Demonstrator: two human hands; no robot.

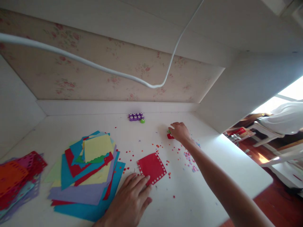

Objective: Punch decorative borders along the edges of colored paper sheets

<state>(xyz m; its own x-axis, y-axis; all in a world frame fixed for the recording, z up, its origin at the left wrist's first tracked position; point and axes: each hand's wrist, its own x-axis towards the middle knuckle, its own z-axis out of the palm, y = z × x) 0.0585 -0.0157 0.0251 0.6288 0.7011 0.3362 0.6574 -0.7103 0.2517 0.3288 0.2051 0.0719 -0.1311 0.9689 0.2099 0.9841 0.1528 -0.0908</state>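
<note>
My left hand (132,195) lies open on the white table, its fingertips touching the lower left edge of a red paper square (152,168). Small punched holes run along several of the square's edges. Farther off to the right, my right hand (181,130) reaches over a small green piece and a red piece (170,136), which look like craft punches and are partly covered by the hand. Its visible fingers are stretched out and slightly bent. Near the back wall stands a group of small purple craft punches (135,117), with a green craft punch (142,120) in front.
Left of my left hand sits a loose stack of coloured paper (80,189). Another pile of punched paper sheets (14,175) lies at the far left. Tiny paper confetti (189,159) is scattered around the right forearm. A white cable (113,72) hangs across the view above.
</note>
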